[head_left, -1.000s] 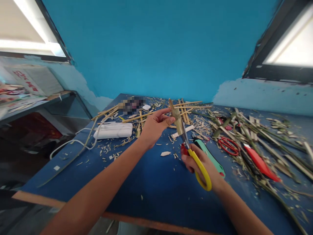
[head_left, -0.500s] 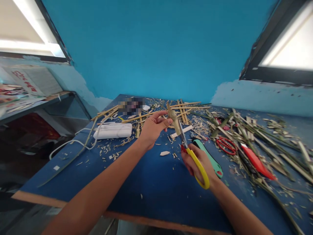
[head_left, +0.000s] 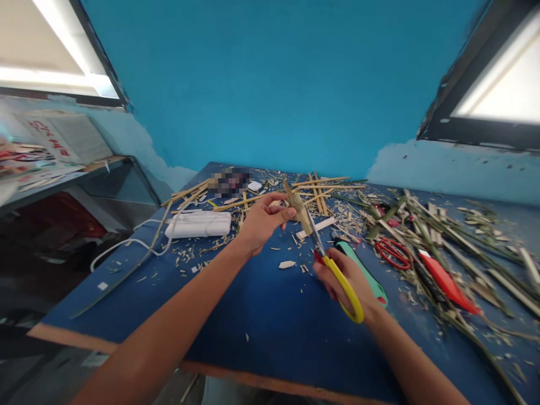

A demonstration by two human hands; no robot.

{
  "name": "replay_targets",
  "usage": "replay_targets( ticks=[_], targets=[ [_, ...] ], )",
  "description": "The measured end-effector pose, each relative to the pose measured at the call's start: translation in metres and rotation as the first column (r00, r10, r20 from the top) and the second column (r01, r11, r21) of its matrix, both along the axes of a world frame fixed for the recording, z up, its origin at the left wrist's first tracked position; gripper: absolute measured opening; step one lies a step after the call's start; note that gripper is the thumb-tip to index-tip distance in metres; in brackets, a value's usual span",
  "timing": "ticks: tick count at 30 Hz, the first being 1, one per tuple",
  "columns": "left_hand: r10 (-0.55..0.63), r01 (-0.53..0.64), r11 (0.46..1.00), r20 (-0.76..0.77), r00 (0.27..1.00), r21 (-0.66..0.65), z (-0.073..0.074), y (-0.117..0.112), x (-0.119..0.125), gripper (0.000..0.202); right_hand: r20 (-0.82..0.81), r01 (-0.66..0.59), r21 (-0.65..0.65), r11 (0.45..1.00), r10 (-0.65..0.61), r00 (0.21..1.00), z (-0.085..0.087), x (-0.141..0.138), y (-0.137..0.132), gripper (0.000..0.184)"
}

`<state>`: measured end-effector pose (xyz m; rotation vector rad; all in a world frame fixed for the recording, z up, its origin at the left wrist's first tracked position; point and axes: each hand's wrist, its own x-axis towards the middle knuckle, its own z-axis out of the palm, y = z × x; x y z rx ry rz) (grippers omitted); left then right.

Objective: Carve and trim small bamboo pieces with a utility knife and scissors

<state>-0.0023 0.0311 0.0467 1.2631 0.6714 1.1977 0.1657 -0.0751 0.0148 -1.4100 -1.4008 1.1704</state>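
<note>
In my left hand (head_left: pixel 264 224), a short tan piece of what looks like dried plant stalk or bamboo sheath (head_left: pixel 298 209) is pinched between thumb and fingers. My right hand (head_left: pixel 343 277) grips yellow-handled scissors (head_left: pixel 346 292), whose metal blades reach up to the lower end of that piece. Whether the blades have cut into it I cannot tell. Just beyond the right hand lies a green utility knife (head_left: pixel 366 273), partly hidden by it. A small pale pointed sliver (head_left: pixel 287 264) rests on the table between my hands.
A white power strip (head_left: pixel 198 224) with its cable lies left on the blue table (head_left: pixel 270 326). Thin bamboo sticks (head_left: pixel 318 194) cross at the back. Red-handled scissors (head_left: pixel 393 253), a red-handled tool (head_left: pixel 449 284) and many green stalks and shavings cover the right side.
The view has shifted slightly, so everything sits a little further right. The stalk piece leans a bit more to the left; both hands keep their hold.
</note>
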Motion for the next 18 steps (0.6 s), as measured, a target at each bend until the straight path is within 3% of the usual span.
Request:
replay_targets(
  ticks=[6, 10, 14, 18],
  targets=[
    [-0.047, 0.047, 0.999, 0.019, 0.999, -0.003, 0.0066, -0.0038, -0.0004, 0.037, -0.035, -0.116, 0.039, 0.992, 0.118, 0.992, 0.0046, 0.0063, -0.0019, 0.030],
    [-0.046, 0.056, 0.996, 0.133, 0.990, -0.067, 0.0035, -0.0061, 0.0026, 0.037, -0.050, -0.162, 0.067, 0.985, 0.165, 0.985, 0.0078, 0.0068, -0.0024, 0.030],
    [-0.063, 0.101, 0.985, 0.247, 0.967, -0.143, 0.0003, -0.0074, 0.0062, 0.035, -0.037, -0.172, 0.080, 0.982, 0.175, 0.984, 0.0061, 0.0074, -0.0028, 0.030],
    [-0.066, 0.097, 0.987, 0.232, 0.970, -0.126, 0.0032, -0.0074, 0.0050, 0.034, 0.031, -0.147, 0.056, 0.988, 0.146, 0.989, 0.0049, 0.0096, -0.0021, 0.038]
  ],
)
